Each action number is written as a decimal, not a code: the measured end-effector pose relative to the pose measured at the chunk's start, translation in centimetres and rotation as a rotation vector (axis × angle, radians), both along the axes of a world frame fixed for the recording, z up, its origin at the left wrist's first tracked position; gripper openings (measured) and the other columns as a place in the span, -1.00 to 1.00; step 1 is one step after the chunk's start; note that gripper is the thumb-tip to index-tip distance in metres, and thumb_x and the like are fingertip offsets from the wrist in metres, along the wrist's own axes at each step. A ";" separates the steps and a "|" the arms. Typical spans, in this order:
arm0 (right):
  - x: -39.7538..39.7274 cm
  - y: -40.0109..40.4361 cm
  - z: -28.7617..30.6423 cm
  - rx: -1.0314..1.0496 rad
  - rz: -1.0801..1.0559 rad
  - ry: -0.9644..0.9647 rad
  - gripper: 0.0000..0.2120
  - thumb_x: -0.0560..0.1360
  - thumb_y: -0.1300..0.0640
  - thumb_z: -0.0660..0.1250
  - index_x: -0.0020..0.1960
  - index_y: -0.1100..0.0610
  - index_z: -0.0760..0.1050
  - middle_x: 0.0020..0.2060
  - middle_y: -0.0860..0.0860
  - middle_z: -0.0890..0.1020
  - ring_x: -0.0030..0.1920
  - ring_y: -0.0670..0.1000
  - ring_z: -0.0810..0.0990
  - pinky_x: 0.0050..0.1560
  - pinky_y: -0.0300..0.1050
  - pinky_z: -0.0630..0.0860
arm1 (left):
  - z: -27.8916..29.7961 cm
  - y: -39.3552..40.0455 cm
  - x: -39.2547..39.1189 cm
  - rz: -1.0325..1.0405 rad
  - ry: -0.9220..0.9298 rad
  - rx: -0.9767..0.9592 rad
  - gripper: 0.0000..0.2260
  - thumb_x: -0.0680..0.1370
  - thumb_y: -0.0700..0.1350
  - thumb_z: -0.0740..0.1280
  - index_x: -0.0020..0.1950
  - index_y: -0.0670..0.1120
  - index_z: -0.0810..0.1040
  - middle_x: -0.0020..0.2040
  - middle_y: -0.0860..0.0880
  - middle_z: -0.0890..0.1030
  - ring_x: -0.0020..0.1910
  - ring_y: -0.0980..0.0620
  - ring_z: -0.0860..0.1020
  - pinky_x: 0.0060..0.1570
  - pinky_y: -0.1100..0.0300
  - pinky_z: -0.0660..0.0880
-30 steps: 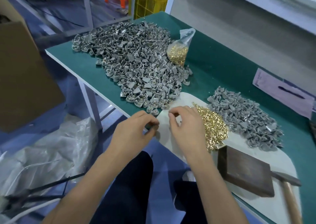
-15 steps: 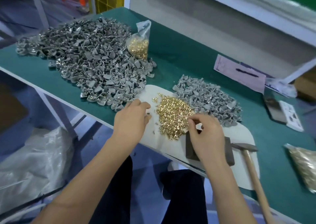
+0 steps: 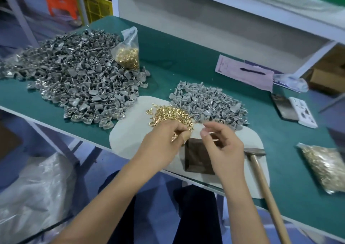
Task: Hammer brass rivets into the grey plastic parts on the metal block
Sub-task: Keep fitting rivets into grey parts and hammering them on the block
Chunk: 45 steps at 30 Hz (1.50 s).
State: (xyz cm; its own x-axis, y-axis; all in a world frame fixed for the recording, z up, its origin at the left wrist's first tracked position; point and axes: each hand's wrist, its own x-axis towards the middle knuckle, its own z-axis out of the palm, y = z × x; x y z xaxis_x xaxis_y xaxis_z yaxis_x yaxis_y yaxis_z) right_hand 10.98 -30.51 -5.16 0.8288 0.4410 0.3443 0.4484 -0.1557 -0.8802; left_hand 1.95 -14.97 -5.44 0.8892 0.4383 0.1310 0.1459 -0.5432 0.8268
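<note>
Bench green-topped, front edge running diagonally just under both wrists. Left hand at near rim of brass rivets, fingers curled, pinching few rivets. Right hand above metal block, thumb and forefinger nipped together; what they hold too small to tell. Block sits on white mat at bench edge, hammer just right, handle overhanging. Small grey plastic parts heap behind rivets; large heap left. Bare green strip between heaps and back wall. Pink paper: writing unreadable.
</note>
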 end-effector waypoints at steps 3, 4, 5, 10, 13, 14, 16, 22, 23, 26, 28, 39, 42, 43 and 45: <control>-0.2 -1.2 -0.1 -0.036 0.049 0.000 -0.69 0.54 0.30 0.42 0.08 -0.11 0.64 0.01 -0.12 0.70 0.06 0.00 0.68 0.06 -0.18 0.59 | 1.0 -1.9 1.6 -0.046 0.008 -0.073 -0.91 0.60 0.02 0.35 -0.02 0.09 0.65 -0.09 0.18 0.64 -0.05 0.21 0.57 0.01 0.11 0.52; -0.1 -1.8 -0.1 -0.041 0.049 -0.017 -0.68 0.53 0.31 0.42 0.08 -0.11 0.64 0.03 -0.12 0.70 0.07 0.01 0.67 0.05 -0.19 0.58 | 1.3 -2.3 2.0 -0.064 0.003 -0.154 -0.90 0.60 -0.01 0.36 -0.03 0.06 0.67 -0.13 0.18 0.67 -0.08 0.21 0.60 0.01 0.12 0.54; 0.0 -2.3 0.0 -0.041 0.043 -0.038 -0.68 0.52 0.31 0.42 0.09 -0.10 0.64 0.04 -0.12 0.69 0.07 0.01 0.67 0.03 -0.22 0.57 | 1.6 -2.8 2.4 -0.082 0.005 -0.220 -0.89 0.60 -0.03 0.36 -0.05 0.04 0.69 -0.16 0.16 0.69 -0.10 0.20 0.63 0.00 0.14 0.55; 1.2 -4.5 -0.3 -0.014 -0.115 -0.131 -0.84 0.49 0.20 0.49 0.03 0.00 0.70 -0.07 -0.15 0.71 0.00 -0.06 0.68 -0.03 -0.32 0.50 | 2.3 -4.4 4.3 -0.126 0.044 -0.528 -0.84 0.58 0.02 0.41 -0.06 -0.01 0.74 -0.20 0.13 0.72 -0.28 0.27 0.64 -0.33 0.45 0.46; 1.9 -5.4 -0.8 -0.037 -0.185 -0.216 -0.88 0.50 0.19 0.47 0.01 0.04 0.70 -0.09 -0.16 0.69 -0.09 -0.10 0.65 -0.07 -0.33 0.48 | 2.2 -5.2 5.4 -0.155 0.063 -0.508 -0.82 0.58 0.05 0.40 -0.06 0.01 0.74 -0.27 0.21 0.69 -0.38 0.36 0.55 -0.42 0.53 0.34; 2.1 -5.7 -1.0 -0.052 -0.213 -0.262 -0.90 0.51 0.18 0.46 0.00 0.05 0.69 -0.10 -0.15 0.67 -0.13 -0.11 0.63 -0.10 -0.31 0.48 | 2.2 -5.4 5.7 -0.184 0.064 -0.500 -0.82 0.58 0.05 0.39 -0.07 0.01 0.74 -0.28 0.23 0.68 -0.43 0.37 0.52 -0.44 0.54 0.33; 2.3 -6.1 -1.5 -0.058 -0.282 -0.338 -0.95 0.51 0.17 0.45 -0.05 0.05 0.65 -0.14 -0.16 0.62 -0.21 -0.11 0.58 -0.15 -0.29 0.47 | 2.3 -5.7 6.3 -0.245 0.093 -0.407 -0.84 0.59 0.06 0.38 -0.04 0.06 0.74 -0.18 0.23 0.70 -0.40 0.41 0.52 -0.40 0.54 0.34; 2.0 -6.5 -3.7 0.083 -0.479 -0.170 -0.94 0.50 0.17 0.40 -0.13 0.09 0.53 -0.26 -0.06 0.59 -0.26 -0.06 0.57 -0.22 -0.17 0.48 | 1.3 -5.6 9.8 -0.104 0.123 0.160 -0.91 0.55 0.05 0.41 -0.03 0.09 0.68 -0.19 0.24 0.63 -0.16 0.31 0.56 -0.13 0.33 0.48; 2.0 -6.6 -3.9 0.113 -0.489 -0.120 -0.94 0.51 0.12 0.39 -0.12 0.09 0.53 -0.26 -0.05 0.60 -0.26 -0.03 0.58 -0.21 -0.13 0.50 | 1.1 -5.6 10.5 -0.080 0.150 0.215 -0.90 0.53 0.07 0.42 -0.04 0.08 0.65 -0.18 0.20 0.62 -0.17 0.24 0.57 -0.13 0.23 0.52; 2.3 -6.7 -4.1 0.164 -0.520 -0.003 -0.92 0.50 0.03 0.36 -0.13 0.03 0.52 -0.27 -0.07 0.62 -0.25 0.00 0.60 -0.20 -0.15 0.51 | 1.0 -5.9 12.7 -0.046 0.270 0.389 -0.79 0.52 0.15 0.43 -0.03 0.04 0.56 -0.15 0.10 0.61 -0.15 0.06 0.59 -0.16 0.11 0.55; 2.4 -6.7 -4.2 0.158 -0.528 0.001 -0.93 0.50 0.06 0.37 -0.14 0.02 0.52 -0.29 -0.07 0.62 -0.27 0.00 0.59 -0.22 -0.20 0.49 | 1.0 -6.3 14.0 -0.036 0.335 0.486 -0.75 0.52 0.15 0.42 0.01 -0.01 0.54 -0.13 0.03 0.62 -0.12 -0.02 0.59 -0.20 0.11 0.51; 2.5 -6.7 -4.4 0.098 -0.496 -0.157 -0.96 0.47 0.22 0.38 -0.10 0.12 0.54 -0.27 -0.05 0.59 -0.27 -0.02 0.58 -0.25 -0.14 0.52 | 1.7 -5.3 13.3 -0.107 0.333 0.349 -0.94 0.60 -0.20 0.35 -0.05 -0.09 0.60 -0.10 -0.05 0.65 -0.21 0.03 0.58 -0.23 0.12 0.53; 2.5 -6.8 -4.6 0.104 -0.480 -0.113 -0.90 0.45 0.26 0.38 -0.09 0.09 0.56 -0.23 -0.09 0.61 -0.21 -0.02 0.60 -0.22 -0.21 0.53 | 1.6 -5.1 10.9 -0.089 0.124 0.055 -0.90 0.59 -0.21 0.37 0.01 0.00 0.55 -0.07 0.06 0.62 -0.12 0.14 0.60 -0.15 0.23 0.58; 2.5 -6.8 -4.7 0.112 -0.474 -0.098 -0.88 0.45 0.27 0.38 -0.08 0.08 0.56 -0.22 -0.09 0.62 -0.19 -0.02 0.61 -0.21 -0.25 0.53 | 1.6 -5.2 10.1 -0.086 0.070 -0.047 -0.86 0.59 -0.23 0.36 0.05 0.01 0.56 -0.06 0.07 0.61 -0.14 0.17 0.61 -0.16 0.26 0.61; 2.5 -6.8 -4.6 0.121 -0.467 -0.093 -0.84 0.44 0.31 0.38 -0.09 0.06 0.56 -0.21 -0.10 0.62 -0.17 -0.02 0.62 -0.18 -0.31 0.51 | 1.4 -5.1 8.6 -0.096 0.033 -0.183 -0.78 0.61 -0.25 0.32 0.19 0.01 0.58 -0.02 0.05 0.60 -0.17 0.18 0.66 -0.16 0.24 0.64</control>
State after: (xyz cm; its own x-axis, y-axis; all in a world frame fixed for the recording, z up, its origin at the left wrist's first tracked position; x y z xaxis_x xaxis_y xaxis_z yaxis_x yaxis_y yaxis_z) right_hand 13.47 -37.31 -9.79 0.8919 -0.0186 0.4519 0.4324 -0.2576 -0.8641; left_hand 10.54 -20.10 -4.04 0.9304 0.3654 0.0273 0.1291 -0.3966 0.9089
